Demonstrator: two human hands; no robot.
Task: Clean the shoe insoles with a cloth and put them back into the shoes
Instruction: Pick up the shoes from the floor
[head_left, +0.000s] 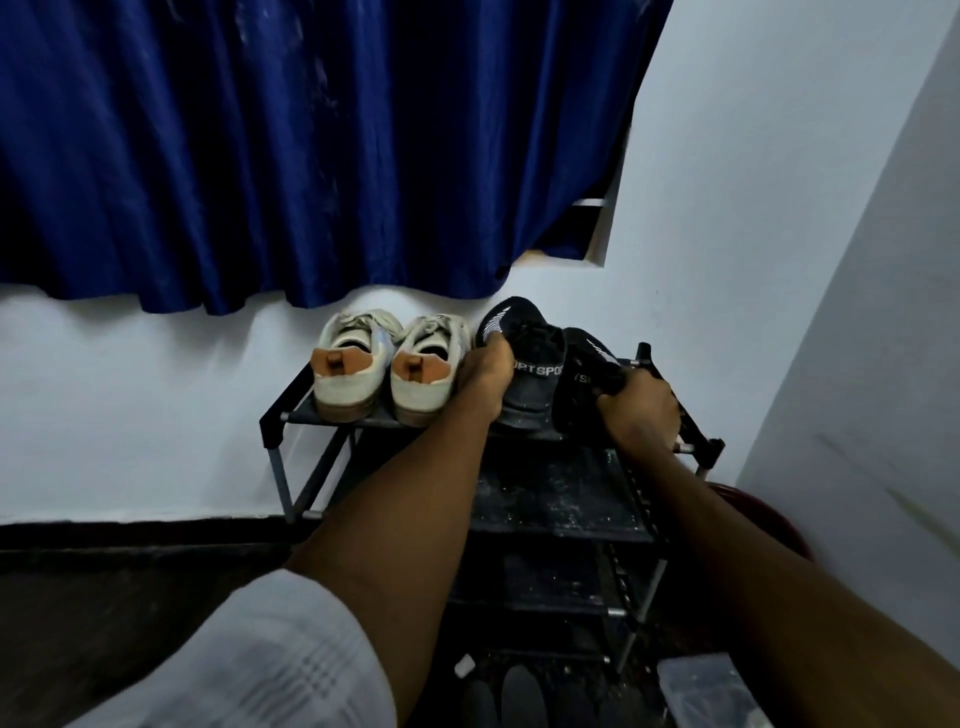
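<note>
Left hand (480, 374) and right hand (641, 410) grip the black shoes (530, 379) (cream sneakers (384, 364) just beside).

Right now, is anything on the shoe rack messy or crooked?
Yes. The black shoes lean against each other, gripped by the left hand and right hand, while the white shoes stand straight. The shelf below is speckled with pale dust.

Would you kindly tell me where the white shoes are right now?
In the head view, the white shoes sit on the rack's top shelf, left of the black shoes.
</note>
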